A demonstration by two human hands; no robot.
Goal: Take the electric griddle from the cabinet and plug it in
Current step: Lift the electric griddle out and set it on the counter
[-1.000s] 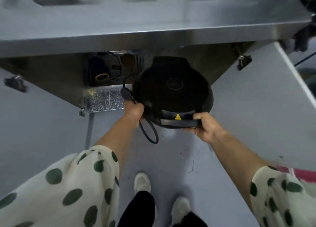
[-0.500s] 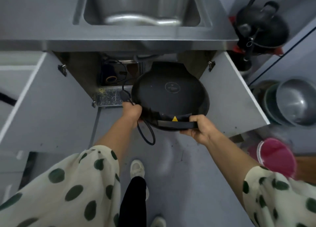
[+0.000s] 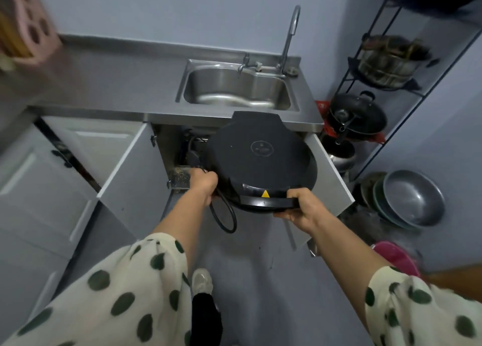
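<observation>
A round black electric griddle (image 3: 260,160) with a yellow triangle on its front handle hangs in the air in front of the open under-sink cabinet (image 3: 180,152). My right hand (image 3: 300,210) grips the front handle. My left hand (image 3: 204,185) grips the griddle's left edge together with its black power cord (image 3: 224,215), which loops down below the hand. The plug (image 3: 193,157) sticks up just behind my left hand.
Both cabinet doors (image 3: 130,178) stand open to either side. Above is a steel counter with a sink (image 3: 237,90) and tap. A black rack with pots (image 3: 357,116) stands at the right, metal bowls (image 3: 414,199) and a pink basin (image 3: 396,257) on the floor.
The griddle has come up out of the cabinet, up to counter-edge height. My head has risen, so the sink, counter and wall now show. Both grips are unchanged.
</observation>
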